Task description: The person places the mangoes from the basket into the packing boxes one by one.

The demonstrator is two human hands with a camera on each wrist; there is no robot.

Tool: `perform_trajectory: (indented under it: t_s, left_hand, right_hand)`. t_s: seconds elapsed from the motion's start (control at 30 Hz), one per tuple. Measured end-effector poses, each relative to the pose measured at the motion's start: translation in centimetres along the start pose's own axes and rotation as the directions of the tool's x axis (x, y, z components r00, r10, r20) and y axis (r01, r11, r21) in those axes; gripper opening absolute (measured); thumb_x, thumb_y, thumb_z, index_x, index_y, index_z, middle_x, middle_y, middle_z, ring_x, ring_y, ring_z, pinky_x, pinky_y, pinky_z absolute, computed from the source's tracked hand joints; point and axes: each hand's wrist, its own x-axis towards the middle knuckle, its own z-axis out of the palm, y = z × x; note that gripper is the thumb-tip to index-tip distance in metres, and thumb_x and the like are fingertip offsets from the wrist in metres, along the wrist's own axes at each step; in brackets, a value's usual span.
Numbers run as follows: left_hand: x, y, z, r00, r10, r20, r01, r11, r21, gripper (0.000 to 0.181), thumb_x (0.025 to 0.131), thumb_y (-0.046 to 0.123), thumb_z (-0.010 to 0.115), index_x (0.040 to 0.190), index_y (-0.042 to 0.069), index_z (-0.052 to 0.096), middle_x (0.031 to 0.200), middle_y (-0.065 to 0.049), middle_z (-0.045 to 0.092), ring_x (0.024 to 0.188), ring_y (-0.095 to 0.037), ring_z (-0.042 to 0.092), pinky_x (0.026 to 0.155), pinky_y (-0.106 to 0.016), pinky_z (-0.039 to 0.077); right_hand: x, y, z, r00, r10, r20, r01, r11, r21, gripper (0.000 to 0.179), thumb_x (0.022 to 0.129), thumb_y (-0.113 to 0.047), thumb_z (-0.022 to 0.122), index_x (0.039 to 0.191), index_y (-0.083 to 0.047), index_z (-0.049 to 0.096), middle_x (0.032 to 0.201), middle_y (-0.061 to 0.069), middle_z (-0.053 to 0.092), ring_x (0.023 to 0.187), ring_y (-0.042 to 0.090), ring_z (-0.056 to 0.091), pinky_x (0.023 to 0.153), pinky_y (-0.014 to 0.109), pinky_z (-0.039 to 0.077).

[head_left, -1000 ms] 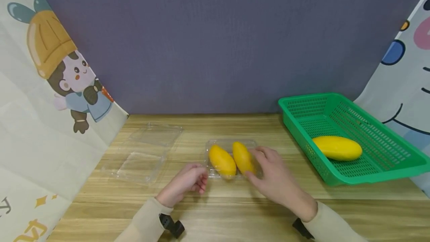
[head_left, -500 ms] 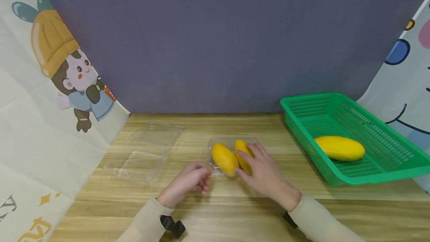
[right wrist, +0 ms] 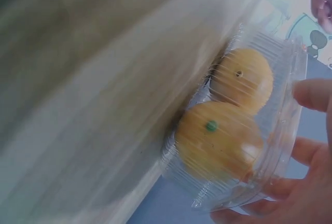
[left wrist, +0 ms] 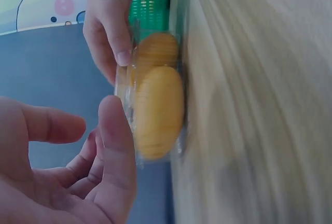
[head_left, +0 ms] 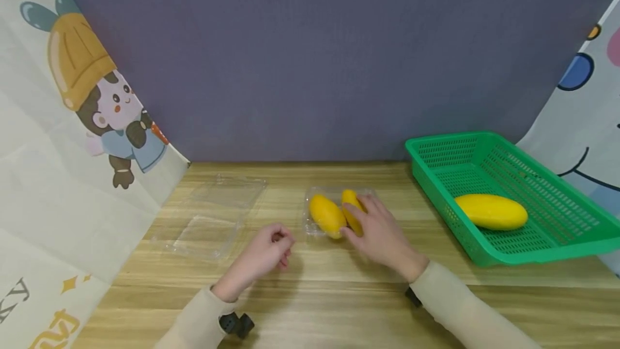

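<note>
Two yellow mangoes lie side by side in a clear plastic container, the left mango (head_left: 326,215) in plain sight. My right hand (head_left: 380,230) partly covers the right mango (head_left: 350,198). In the right wrist view, the thumb and spread fingers of that hand touch the rim of the container (right wrist: 282,136); the mangoes show through its ribbed wall. My left hand (head_left: 265,246) hovers left of the container, apart from it. Its fingers are loosely bent around air, with thumb and forefinger separated in the left wrist view.
A second clear container (head_left: 201,238) lies unfolded at the left of the wooden table (head_left: 315,306). To the right stands a green basket (head_left: 443,211) holding a large yellow fruit (head_left: 491,211). A dark panel (head_left: 310,69) closes off the back, with printed sheets at both sides.
My right hand has shifted left over the right mango, then moved away from me along with the filled container. The left hand has drawn back a little to the left, away from the container's corner.
</note>
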Motion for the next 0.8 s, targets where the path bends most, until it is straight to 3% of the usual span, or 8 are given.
perform_trajectory:
  t_s: [0.13, 0.27, 0.43, 0.57, 0.8]
  left_hand:
    - [0.0, 0.5, -0.7, 0.993, 0.072, -0.089, -0.058, 0.986, 0.156, 0.013, 0.1, 0.012, 0.057, 0.104, 0.0, 0.063, 0.083, -0.009, 0.06, 0.063, -0.018, 0.058, 0.058, -0.035, 0.056]
    - [0.0, 1.0, -1.6, 0.969, 0.182, -0.166, -0.116, 0.932, 0.342, 0.006, 0.097, 0.011, 0.061, 0.098, 0.006, 0.064, 0.079, -0.001, 0.06, 0.064, -0.014, 0.055, 0.057, -0.03, 0.05]
    - [-0.1, 1.4, -3.2, 0.943, 0.258, -0.208, -0.131, 0.866, 0.482, 0.006, 0.097, 0.01, 0.06, 0.099, 0.006, 0.063, 0.078, -0.001, 0.059, 0.064, -0.013, 0.053, 0.058, -0.031, 0.048]
    - [-0.2, 1.6, -4.6, 0.937, 0.272, -0.221, -0.108, 0.825, 0.554, 0.008, 0.097, 0.012, 0.059, 0.1, 0.006, 0.063, 0.078, -0.002, 0.059, 0.062, -0.014, 0.052, 0.057, -0.032, 0.047]
    - [-0.4, 1.5, -6.8, 0.927, 0.281, -0.248, -0.079, 0.793, 0.605, 0.009, 0.097, 0.013, 0.058, 0.096, 0.006, 0.063, 0.076, -0.003, 0.06, 0.06, -0.016, 0.051, 0.055, -0.033, 0.045]
  right_hand:
    - [0.6, 0.3, 0.0, 1.0, 0.008, 0.005, -0.008, 1.0, 0.007, 0.058, 0.095, -0.042, 0.07, 0.138, -0.004, 0.06, 0.147, 0.029, 0.046, 0.139, 0.05, 0.039, 0.117, 0.063, 0.029]
    - [1.2, 0.6, 0.0, 1.0, 0.022, 0.009, -0.022, 1.0, 0.017, 0.059, 0.095, -0.041, 0.07, 0.138, -0.004, 0.06, 0.147, 0.028, 0.046, 0.139, 0.05, 0.038, 0.118, 0.062, 0.026]
    - [2.0, 1.0, 0.0, 0.999, 0.037, 0.032, -0.038, 0.999, 0.031, 0.058, 0.095, -0.039, 0.071, 0.138, -0.002, 0.059, 0.148, 0.029, 0.045, 0.14, 0.049, 0.037, 0.119, 0.061, 0.026]
    - [2.5, 1.3, -0.1, 0.997, 0.055, 0.054, -0.057, 0.998, 0.038, 0.059, 0.096, -0.039, 0.07, 0.14, -0.003, 0.057, 0.151, 0.029, 0.041, 0.142, 0.05, 0.034, 0.117, 0.063, 0.027]
    - [3.3, 2.2, 0.2, 0.997, 0.058, 0.059, -0.06, 0.998, 0.03, 0.06, 0.097, -0.039, 0.068, 0.142, -0.002, 0.055, 0.154, 0.028, 0.037, 0.145, 0.05, 0.027, 0.118, 0.064, 0.025]
